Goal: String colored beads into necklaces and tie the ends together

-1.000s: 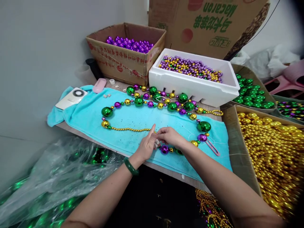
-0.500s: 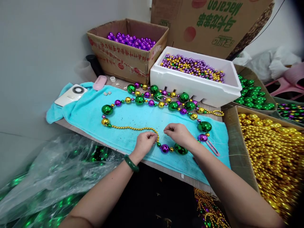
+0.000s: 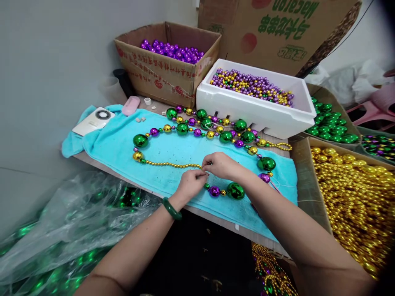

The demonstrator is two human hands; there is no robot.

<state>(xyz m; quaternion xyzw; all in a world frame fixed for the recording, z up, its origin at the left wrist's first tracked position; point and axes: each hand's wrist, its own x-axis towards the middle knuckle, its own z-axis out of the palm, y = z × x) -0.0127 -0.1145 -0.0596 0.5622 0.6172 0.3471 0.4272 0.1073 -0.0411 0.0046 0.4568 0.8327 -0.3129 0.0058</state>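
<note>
A bead necklace (image 3: 235, 190) of large green, purple and gold balls lies in a loop on a turquoise towel (image 3: 117, 144). Its front-left stretch is a strand of small gold beads (image 3: 173, 165). My left hand (image 3: 191, 183), with a green bangle at the wrist, is closed in a pinch on the necklace where the small gold beads meet a green bead. My right hand (image 3: 221, 165) pinches at the same spot, fingertips almost touching the left ones. The pinched beads are mostly hidden by the fingers. A pink tool (image 3: 275, 187) is partly behind my right forearm.
At the back stand a cardboard box (image 3: 160, 76) of purple beads and a white foam box (image 3: 253, 109) of mixed beads. Gold beads (image 3: 358, 197) fill a box at right. More strung beads (image 3: 202, 114) lie behind the loop. A white phone-like device (image 3: 92, 122) rests left.
My right hand has moved left and down to the gold strand, meeting my left hand, which stays nearly in place. The strand's end by the fingers is now covered.
</note>
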